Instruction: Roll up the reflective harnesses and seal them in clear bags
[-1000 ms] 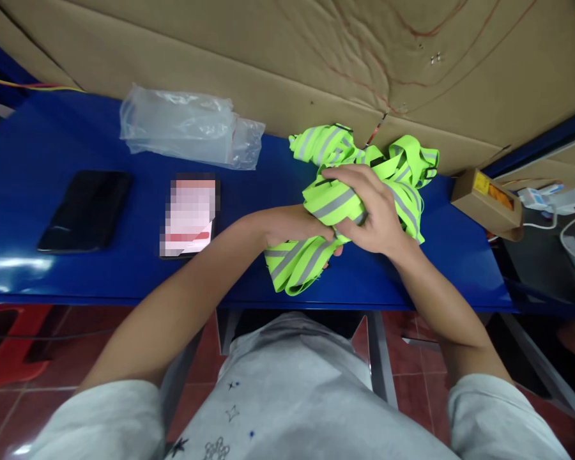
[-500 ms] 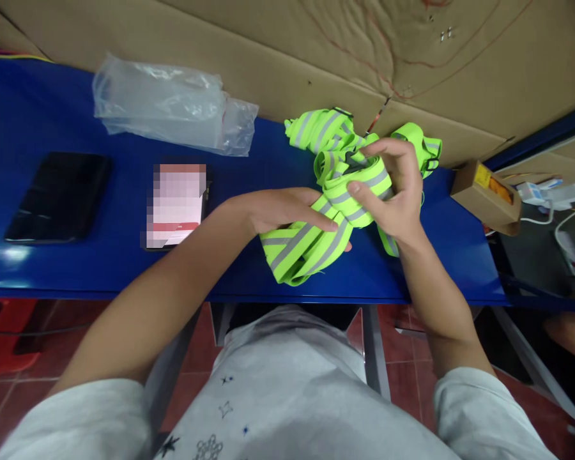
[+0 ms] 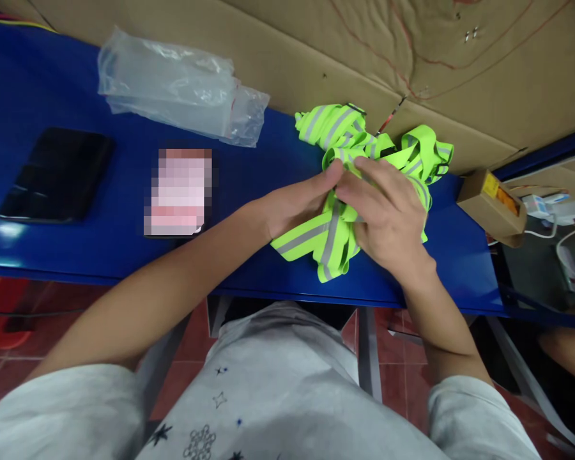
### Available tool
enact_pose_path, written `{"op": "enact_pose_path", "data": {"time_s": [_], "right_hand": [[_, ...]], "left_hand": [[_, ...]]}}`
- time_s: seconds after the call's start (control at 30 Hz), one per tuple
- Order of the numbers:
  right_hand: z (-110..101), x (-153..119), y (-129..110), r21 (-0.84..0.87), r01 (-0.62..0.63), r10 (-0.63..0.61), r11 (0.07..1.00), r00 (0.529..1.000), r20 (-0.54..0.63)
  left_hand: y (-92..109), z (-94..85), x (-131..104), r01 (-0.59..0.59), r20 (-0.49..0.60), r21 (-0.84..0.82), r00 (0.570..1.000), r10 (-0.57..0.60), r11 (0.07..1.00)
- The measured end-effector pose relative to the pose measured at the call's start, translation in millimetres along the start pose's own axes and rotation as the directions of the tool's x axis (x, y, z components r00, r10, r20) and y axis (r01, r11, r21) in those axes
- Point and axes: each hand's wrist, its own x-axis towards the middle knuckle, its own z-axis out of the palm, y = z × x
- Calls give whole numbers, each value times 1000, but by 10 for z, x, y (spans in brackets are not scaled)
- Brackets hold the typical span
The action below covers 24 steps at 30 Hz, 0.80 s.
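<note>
Between my hands is a bundle of neon yellow-green reflective strap (image 3: 333, 236) with grey stripes, its looped ends hanging down toward the table's front edge. My left hand (image 3: 301, 198) grips the bundle from the left, thumb on top and the other fingers hidden beneath. From the right, my right hand (image 3: 388, 211) closes over the same strap, its fingertips meeting my left thumb near the top. Just behind lie more reflective straps (image 3: 330, 124) in a heap with black buckles, partly covered by my right hand.
On the blue table (image 3: 249, 172) lie a black flat case (image 3: 55, 174), a phone with a blurred screen (image 3: 179, 191) and clear plastic bags (image 3: 172, 86). An open cardboard box (image 3: 491, 206) stands at the right. Cardboard (image 3: 287, 51) lines the back. Part of another person's arm (image 3: 568, 351) shows at right.
My right hand has turned over the bundle, its fingers now pointing left. My left hand has risen, bringing its thumb to the top of the strap. The hanging loops have shifted and narrowed.
</note>
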Motion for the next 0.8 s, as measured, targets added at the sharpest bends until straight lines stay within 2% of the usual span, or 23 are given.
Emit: {"op": "enact_pose_path", "data": {"time_s": [0.1,0.17,0.23,0.3,0.33,0.4,0.47,0.53,0.7,0.8], "right_hand": [[43,54,-96,265,-91,50,960,986,159],[0,74,-93,411,-176,95,895,973,209],[-88,85,-14,473,-207,203,857,977,60],[-187,91,122,430,-217,286,876,953,-101],[-228,91,196,393,-243,299,887,950,-88],[-271,85,325,332,-320,299,887,947,113],[-259,72,400,328,-385,288,863,907,307],[-210,62,412,341,-413,293,845,890,350],[-131,81,271,335,-436,383,835,899,214],[-171,92,200,346,-483,482,805,871,94]], "left_hand": [[22,-25,25,-77,93,-176,991,95,981],[39,-33,31,-117,105,-183,985,137,976],[56,-12,31,-100,43,-115,993,106,988],[67,33,33,-50,-57,-58,997,47,997],[67,58,35,-31,-92,-38,995,27,999],[51,102,44,-13,-117,-17,993,11,1000],[19,127,57,-12,-120,-9,993,11,1000],[-10,131,71,-9,-128,-10,992,7,1000],[13,143,60,-24,-198,-63,980,11,998],[64,170,7,16,-105,-183,994,-36,983]]}}
